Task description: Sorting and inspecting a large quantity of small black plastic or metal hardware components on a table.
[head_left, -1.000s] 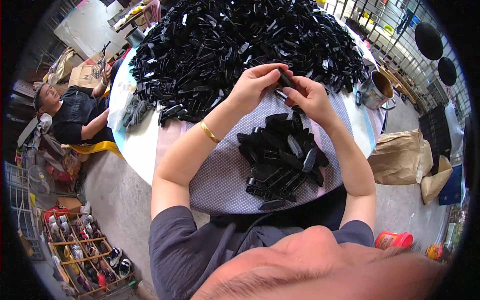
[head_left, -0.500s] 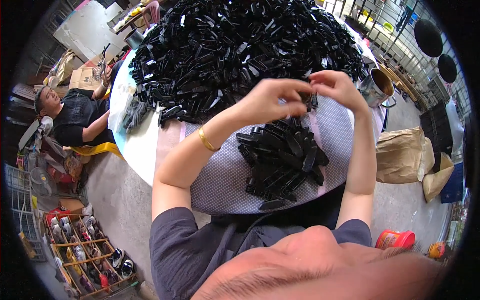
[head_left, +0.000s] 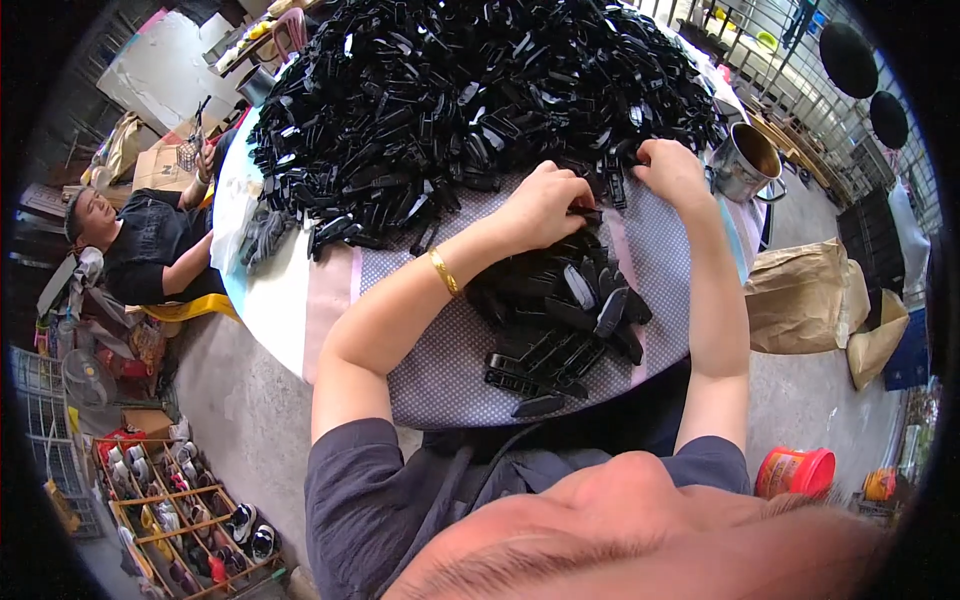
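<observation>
A large heap of glossy black elongated plastic pieces covers the far part of the round table. Closer to me lies a smaller pile of the same black pieces. Between the two, my left hand has its fingers closed on a dark plastic piece, just above the small pile's far edge. My right hand is at the heap's near right edge, fingers curled together. Whatever it may hold is hidden. A few black pieces lie between my hands.
The table has a dotted cloth. A metal mug stands at its right edge, a grey glove-like cloth at its left. Another person sits at left. Around are a shoe rack, brown paper bags and a red bucket.
My hands have moved apart and lower. The left came back toward the small pile and now grips a black piece; the right settled at the heap's edge with its fingers curled.
</observation>
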Demonstrator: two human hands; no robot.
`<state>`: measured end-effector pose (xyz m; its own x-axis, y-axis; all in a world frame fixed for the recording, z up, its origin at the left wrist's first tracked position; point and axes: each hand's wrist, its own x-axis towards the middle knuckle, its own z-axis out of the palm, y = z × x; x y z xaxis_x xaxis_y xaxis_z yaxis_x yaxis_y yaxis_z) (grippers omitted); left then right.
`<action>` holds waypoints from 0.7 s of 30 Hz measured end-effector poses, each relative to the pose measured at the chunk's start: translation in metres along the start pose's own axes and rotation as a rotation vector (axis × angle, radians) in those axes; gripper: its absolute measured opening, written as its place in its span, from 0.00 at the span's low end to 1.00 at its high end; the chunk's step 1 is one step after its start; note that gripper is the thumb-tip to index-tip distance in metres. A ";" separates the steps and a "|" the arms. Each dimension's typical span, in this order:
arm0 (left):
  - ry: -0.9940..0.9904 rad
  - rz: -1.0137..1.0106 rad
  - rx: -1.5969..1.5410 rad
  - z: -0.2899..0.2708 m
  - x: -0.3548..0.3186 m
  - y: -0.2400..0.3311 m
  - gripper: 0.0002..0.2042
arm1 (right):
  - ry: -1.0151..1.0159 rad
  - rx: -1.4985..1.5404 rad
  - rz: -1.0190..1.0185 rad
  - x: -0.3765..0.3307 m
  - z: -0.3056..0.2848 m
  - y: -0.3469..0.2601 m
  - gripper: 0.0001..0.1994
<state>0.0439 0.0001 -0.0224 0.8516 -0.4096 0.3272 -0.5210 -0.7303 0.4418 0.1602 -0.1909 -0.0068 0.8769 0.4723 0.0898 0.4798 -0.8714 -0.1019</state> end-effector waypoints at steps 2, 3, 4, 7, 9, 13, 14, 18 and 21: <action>0.051 -0.001 0.019 -0.002 -0.003 0.001 0.12 | -0.003 0.018 0.047 0.005 0.003 -0.001 0.12; 0.137 -0.031 -0.092 -0.005 -0.005 0.002 0.12 | -0.002 0.018 0.048 0.004 0.003 -0.001 0.12; 0.224 -0.060 -0.202 -0.010 -0.006 0.003 0.12 | 0.016 0.030 0.044 0.004 0.002 0.000 0.13; 0.223 -0.228 -0.319 -0.027 -0.009 0.004 0.11 | -0.001 0.064 0.045 0.001 -0.007 0.005 0.15; 0.225 -0.249 -0.394 -0.033 -0.012 -0.001 0.12 | -0.038 0.085 0.053 -0.002 -0.009 0.005 0.15; 0.021 -0.394 -0.346 -0.060 -0.016 -0.001 0.12 | 0.230 0.163 -0.136 -0.008 -0.005 -0.006 0.14; -0.042 -0.459 -0.420 -0.061 -0.016 -0.001 0.12 | 0.283 0.146 -0.251 -0.005 0.002 -0.005 0.14; -0.013 -0.432 -0.468 -0.059 -0.017 0.001 0.14 | 0.271 0.146 -0.323 0.009 0.018 -0.002 0.10; 0.023 -0.501 -0.779 -0.054 -0.015 0.001 0.15 | 0.472 0.247 -0.376 0.006 0.004 -0.005 0.08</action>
<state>0.0275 0.0355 0.0181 0.9909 -0.1284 -0.0414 0.0091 -0.2422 0.9702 0.1632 -0.1827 -0.0098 0.5673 0.5812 0.5834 0.7934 -0.5755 -0.1982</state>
